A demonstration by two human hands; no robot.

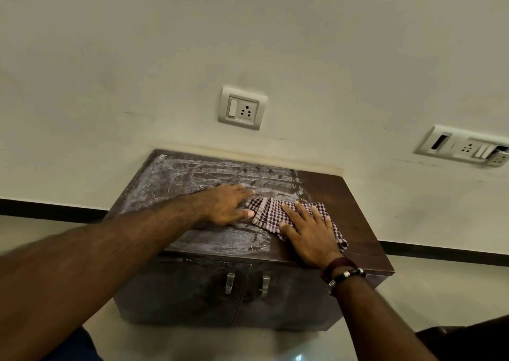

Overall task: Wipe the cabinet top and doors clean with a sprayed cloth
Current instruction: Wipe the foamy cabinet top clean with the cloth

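Dim, warm indoor light, wide-angle view

The wall [248, 44] is evenly lit and yellowish; the cabinet [344, 195] front sits in shadow. The near left forearm [82, 264] is motion-blurred, straight lines bow toward the edges, and a small glint marks the floor [298, 356].

Home room: wall socket [242, 108], cabinet [344, 195]

bare forearms; maroon, black bracelets [343, 272] right wrist

Cream wall [248, 30] (two socket plates [242, 107]) meets pale floor [440, 286].
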